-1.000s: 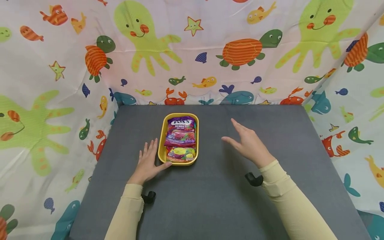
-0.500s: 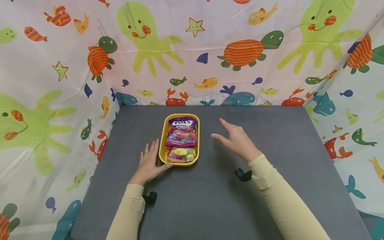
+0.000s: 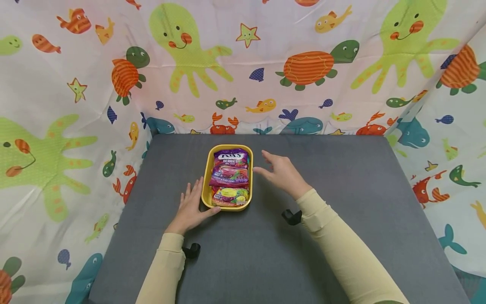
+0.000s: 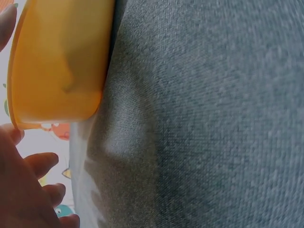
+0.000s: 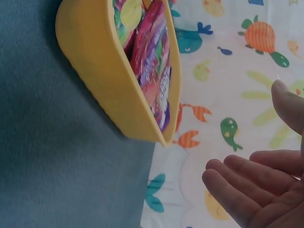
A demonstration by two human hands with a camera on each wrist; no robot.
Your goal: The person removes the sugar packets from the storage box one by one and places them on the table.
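A yellow rectangular tub (image 3: 230, 209) with rounded corners stands on the grey table, holding candy packets. On top lies a purple Fox's Berries candy bag (image 3: 229, 169); a second bag in yellow, green and red (image 3: 230, 196) shows toward the front. My left hand (image 3: 190, 211) is at the tub's near left corner, fingers extended, and a fingertip meets the rim in the left wrist view, where the tub's side (image 4: 57, 66) appears close. Just right of the tub, my right hand (image 3: 284, 173) hovers with thumb and fingers apart; in the right wrist view this hand (image 5: 266, 185) holds nothing.
The grey table (image 3: 243, 261) reaches back to a white curtain (image 3: 265, 25) printed with sea animals, which also runs along both sides. A black wrist camera mount (image 3: 191, 251) sits under the left wrist, and a similar mount (image 3: 292, 217) under the right.
My right hand has moved left across the table, from well right of the tub to close beside it. The left hand and the tub have stayed in place.
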